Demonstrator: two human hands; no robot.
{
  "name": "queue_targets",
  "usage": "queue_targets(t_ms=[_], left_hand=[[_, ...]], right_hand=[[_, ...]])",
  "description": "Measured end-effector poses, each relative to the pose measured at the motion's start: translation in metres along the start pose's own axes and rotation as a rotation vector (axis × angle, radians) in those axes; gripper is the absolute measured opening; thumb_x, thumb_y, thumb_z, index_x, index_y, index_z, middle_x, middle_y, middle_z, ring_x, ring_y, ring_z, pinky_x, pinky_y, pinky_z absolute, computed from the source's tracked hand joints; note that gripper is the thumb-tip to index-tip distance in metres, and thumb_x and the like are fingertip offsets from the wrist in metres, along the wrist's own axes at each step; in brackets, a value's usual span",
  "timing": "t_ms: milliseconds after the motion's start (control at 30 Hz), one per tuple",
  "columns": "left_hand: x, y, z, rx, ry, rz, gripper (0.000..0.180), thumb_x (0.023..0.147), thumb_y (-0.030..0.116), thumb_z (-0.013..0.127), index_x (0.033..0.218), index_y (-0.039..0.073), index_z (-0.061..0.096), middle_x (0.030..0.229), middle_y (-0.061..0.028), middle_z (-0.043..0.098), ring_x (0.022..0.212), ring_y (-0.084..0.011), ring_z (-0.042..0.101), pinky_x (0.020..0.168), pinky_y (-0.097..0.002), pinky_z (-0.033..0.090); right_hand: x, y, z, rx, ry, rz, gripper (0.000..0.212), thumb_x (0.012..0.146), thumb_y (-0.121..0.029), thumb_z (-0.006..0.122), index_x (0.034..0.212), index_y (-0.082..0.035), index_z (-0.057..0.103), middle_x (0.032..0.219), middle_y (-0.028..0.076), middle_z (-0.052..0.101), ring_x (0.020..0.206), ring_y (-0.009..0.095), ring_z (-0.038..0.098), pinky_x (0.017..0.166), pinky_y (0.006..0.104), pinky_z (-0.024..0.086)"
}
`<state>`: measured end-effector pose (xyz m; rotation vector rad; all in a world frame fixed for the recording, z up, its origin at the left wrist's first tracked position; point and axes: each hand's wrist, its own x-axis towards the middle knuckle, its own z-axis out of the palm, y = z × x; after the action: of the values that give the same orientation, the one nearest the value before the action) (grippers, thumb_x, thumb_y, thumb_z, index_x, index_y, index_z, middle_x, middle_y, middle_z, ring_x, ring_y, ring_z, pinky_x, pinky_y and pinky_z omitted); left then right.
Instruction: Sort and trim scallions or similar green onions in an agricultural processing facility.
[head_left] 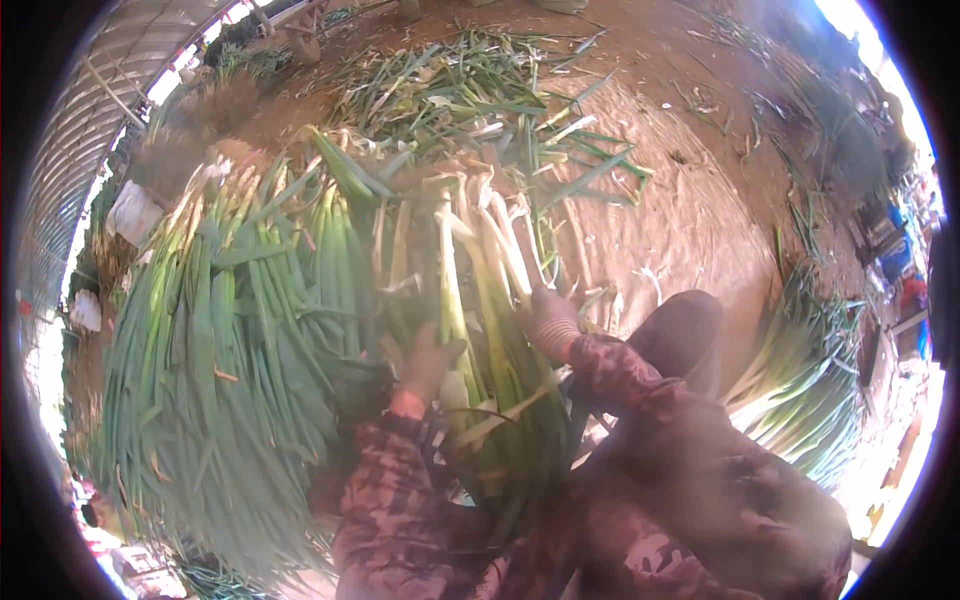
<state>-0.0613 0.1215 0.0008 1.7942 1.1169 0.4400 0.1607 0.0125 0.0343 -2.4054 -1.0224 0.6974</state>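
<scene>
A bunch of long green onions lies lengthwise in front of me, pale root ends pointing away and green leaves running back toward my lap. My left hand grips its left side, thumb against the stalks and the other fingers mostly hidden. On the opposite side my right hand is closed around the outer stalks, its fingertips partly out of sight. Haze on the picture blurs both hands. A yellowed leaf crosses the bunch near my lap.
To the left spreads a large pile of green onions, roots facing away. Loose trimmed leaves lie heaped beyond the bunch on brown ground. Another onion pile sits right of my knee. A white bag stands far left.
</scene>
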Motion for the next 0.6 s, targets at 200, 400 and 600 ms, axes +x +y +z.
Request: queue_targets(t_ms=[200,400,600], left_hand=[[0.005,0.014,-0.023,-0.334,0.110,-0.112,0.018,0.086,0.013,0.065,0.098,0.000,0.062,0.073,-0.0072,0.063,0.059,-0.0157,0.059,0.056,-0.0304,0.047],[0.040,0.026,-0.093,0.373,0.782,0.120,0.023,0.082,0.015,0.070,0.098,0.001,0.062,0.081,-0.0146,0.066,0.074,-0.0321,0.065,0.069,-0.0423,0.050],[0.022,0.067,-0.012,0.511,0.046,-0.034,0.033,0.085,0.021,0.066,0.111,0.003,0.059,0.105,-0.0231,0.066,0.101,-0.0455,0.061,0.084,-0.0513,0.049]], right_hand=[[0.024,0.015,-0.016,0.005,-0.006,-0.122,0.051,0.075,-0.036,0.069,0.107,0.002,0.065,0.099,0.024,0.068,0.096,0.039,0.066,0.087,0.0455,0.050],[0.018,-0.022,-0.025,0.039,0.002,-0.135,0.050,0.077,-0.035,0.066,0.113,-0.001,0.063,0.099,0.024,0.068,0.095,0.040,0.066,0.089,0.0455,0.049],[0.033,0.009,0.001,-0.014,0.109,-0.007,0.050,0.080,-0.035,0.063,0.116,0.000,0.062,0.100,0.025,0.068,0.097,0.041,0.065,0.089,0.0457,0.050]])
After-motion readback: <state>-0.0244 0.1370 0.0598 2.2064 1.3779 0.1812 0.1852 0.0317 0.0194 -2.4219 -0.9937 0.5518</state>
